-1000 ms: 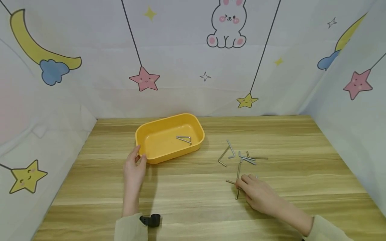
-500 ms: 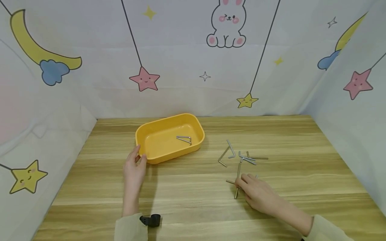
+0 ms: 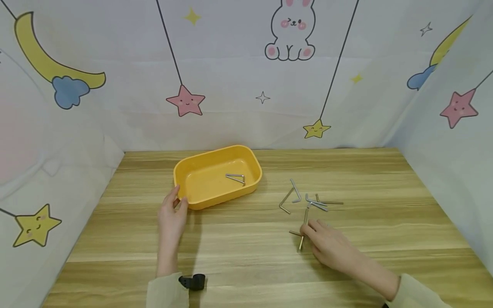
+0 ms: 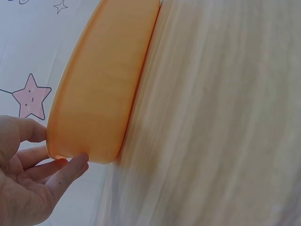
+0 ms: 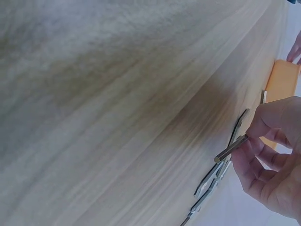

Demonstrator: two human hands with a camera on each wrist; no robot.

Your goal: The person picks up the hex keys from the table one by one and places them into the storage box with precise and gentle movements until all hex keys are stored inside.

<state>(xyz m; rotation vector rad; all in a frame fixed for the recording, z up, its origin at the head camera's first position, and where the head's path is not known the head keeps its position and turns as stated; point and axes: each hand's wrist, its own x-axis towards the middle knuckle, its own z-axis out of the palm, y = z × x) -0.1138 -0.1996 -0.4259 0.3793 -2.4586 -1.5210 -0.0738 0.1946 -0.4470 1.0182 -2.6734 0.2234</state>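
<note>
In the head view my left hand (image 3: pixel 172 216) holds the near left corner of a yellow plastic box (image 3: pixel 219 197), its fingers and thumb at the wall and rim. The left wrist view shows that hand (image 4: pixel 33 174) against the end of the box (image 4: pixel 101 84). My right hand (image 3: pixel 331 246) pinches a bronze-coloured hex key (image 5: pixel 230 149) between thumb and fingers, with one end sticking out. Beside it lies another hex key (image 3: pixel 294 233), partly covered by the hand. Two silver hex keys (image 3: pixel 236 175) lie inside the box.
Several loose L-shaped hex keys (image 3: pixel 317 202) lie in a loose group beyond my right hand, some overlapping. The wood-grain table (image 3: pixel 239 256) is bounded by printed fabric walls (image 3: pixel 231 124) at the back and sides.
My right hand has shifted slightly, and the hex key in its fingers has lifted and turned a little. My left hand and the box stay where they were.
</note>
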